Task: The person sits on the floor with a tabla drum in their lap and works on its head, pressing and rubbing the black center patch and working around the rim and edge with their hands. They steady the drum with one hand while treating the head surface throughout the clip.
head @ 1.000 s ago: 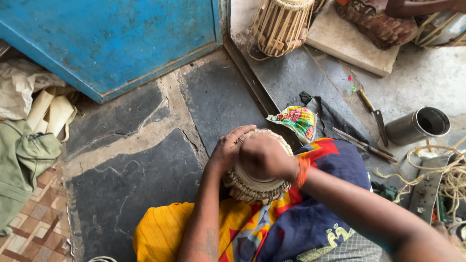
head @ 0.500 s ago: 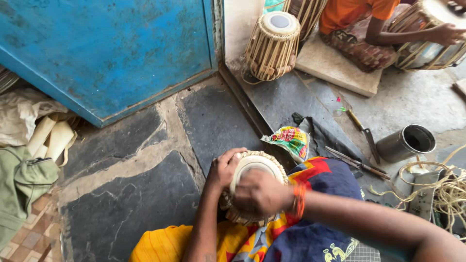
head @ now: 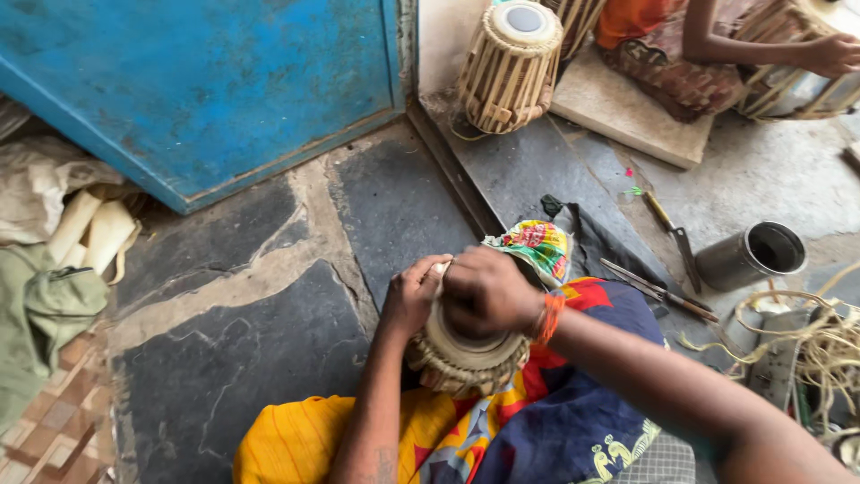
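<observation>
Drum (head: 466,354), lower centre of frame, head up, axis near upright. Right hand (head: 488,291) pressed flat on the head; left hand (head: 412,296) cups the left rim (both touching).

The small drum (head: 466,354) rests on the person's lap, on the patterned cloth (head: 546,421); the left hand (head: 414,296) is against its left side, the right hand (head: 488,291) on top of it; beyond the lap lies the stone floor (head: 233,350), and behind that the door (head: 206,81); left of the floor lie a bundle of cloth (head: 45,309) and rolled sheets (head: 90,233); a second drum (head: 511,63) stands right of the door; right of the lap lie a knife (head: 674,235) and a metal cup (head: 751,255) on its side; a tangle of cord (head: 820,345) lies just below the cup; another person's hand (head: 829,52) rests on a third drum (head: 793,58) at far right.
</observation>
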